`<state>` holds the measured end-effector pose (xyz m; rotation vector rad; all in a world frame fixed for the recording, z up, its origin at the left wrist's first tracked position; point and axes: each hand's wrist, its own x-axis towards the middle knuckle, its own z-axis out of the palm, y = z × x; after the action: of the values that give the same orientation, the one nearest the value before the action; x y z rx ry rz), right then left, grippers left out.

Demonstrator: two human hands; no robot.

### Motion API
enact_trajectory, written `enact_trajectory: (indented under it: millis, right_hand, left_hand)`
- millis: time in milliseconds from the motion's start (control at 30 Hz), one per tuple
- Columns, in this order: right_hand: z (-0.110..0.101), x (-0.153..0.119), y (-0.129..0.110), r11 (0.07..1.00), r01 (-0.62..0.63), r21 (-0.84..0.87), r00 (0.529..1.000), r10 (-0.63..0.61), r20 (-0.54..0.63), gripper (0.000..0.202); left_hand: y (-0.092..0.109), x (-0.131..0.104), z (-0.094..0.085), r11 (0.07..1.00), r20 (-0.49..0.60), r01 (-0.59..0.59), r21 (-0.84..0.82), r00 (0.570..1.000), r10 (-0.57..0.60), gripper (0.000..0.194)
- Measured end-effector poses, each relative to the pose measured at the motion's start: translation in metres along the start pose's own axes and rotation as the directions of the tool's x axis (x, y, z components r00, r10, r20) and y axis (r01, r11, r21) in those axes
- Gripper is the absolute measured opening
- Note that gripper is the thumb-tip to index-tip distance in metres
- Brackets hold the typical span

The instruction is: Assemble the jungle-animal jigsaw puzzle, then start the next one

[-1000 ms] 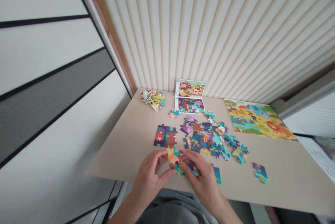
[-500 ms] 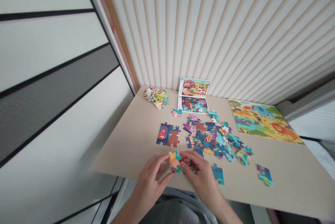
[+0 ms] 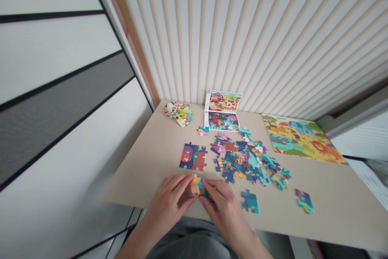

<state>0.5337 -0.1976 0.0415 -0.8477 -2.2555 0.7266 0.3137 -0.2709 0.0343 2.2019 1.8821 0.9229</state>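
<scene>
My left hand [image 3: 169, 198] pinches an orange and brown puzzle piece [image 3: 196, 186] near the table's front edge. On its other side, the fingers of my right hand [image 3: 222, 203] are closed at a teal-green puzzle piece [image 3: 206, 192], mostly covered by those fingers. The two pieces meet or overlap; whether they interlock I cannot tell. Just beyond my hands lies a joined puzzle section [image 3: 194, 157] showing a red animal and a brown bear. To the right of my right hand is a blue puzzle piece [image 3: 250, 201].
A spread of loose puzzle pieces [image 3: 251, 162] covers the table's middle, with another pile [image 3: 178, 112] at back left. A picture leaflet [image 3: 222, 109] leans against the pleated blind [image 3: 212, 28]. A finished animal puzzle [image 3: 303, 137] lies at right, and a purple-green piece [image 3: 304, 201] nearer the front.
My hands have come closer together and tilted the orange piece flatter, lower toward the table. My right fingers now press along its right side. The view has shifted slightly.
</scene>
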Motion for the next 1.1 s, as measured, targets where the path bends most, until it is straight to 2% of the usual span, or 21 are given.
enact_trajectory:
  millis: [167,367,567,700,1100]
  right_hand:
    - [0.000,0.004,0.000,0.990,0.057,-0.126,0.998,-0.054,0.028,0.022]
    - [0.004,0.011,0.005,0.978,0.083,-0.193,0.997,-0.080,0.022,0.019]
    - [0.009,0.016,0.005,0.973,0.084,-0.215,0.996,-0.078,0.034,0.014]
    - [0.010,0.018,0.003,0.967,0.074,-0.244,0.997,-0.068,0.034,0.012]
    - [0.009,0.015,0.004,0.955,0.056,-0.293,0.997,-0.041,0.059,0.013]
  left_hand:
    - [-0.002,0.010,-0.006,0.998,0.085,-0.026,0.051,0.996,0.021,0.058]
    - [-0.013,0.019,-0.001,0.996,0.077,-0.066,0.061,0.995,0.061,0.059]
    - [-0.021,0.015,0.004,0.992,0.048,-0.053,0.111,0.998,0.048,0.060]
    - [-0.021,0.014,0.004,0.989,0.025,-0.024,0.146,0.999,0.021,0.057]
    - [-0.015,0.018,0.001,0.986,0.079,-0.011,0.168,0.997,-0.002,0.045]
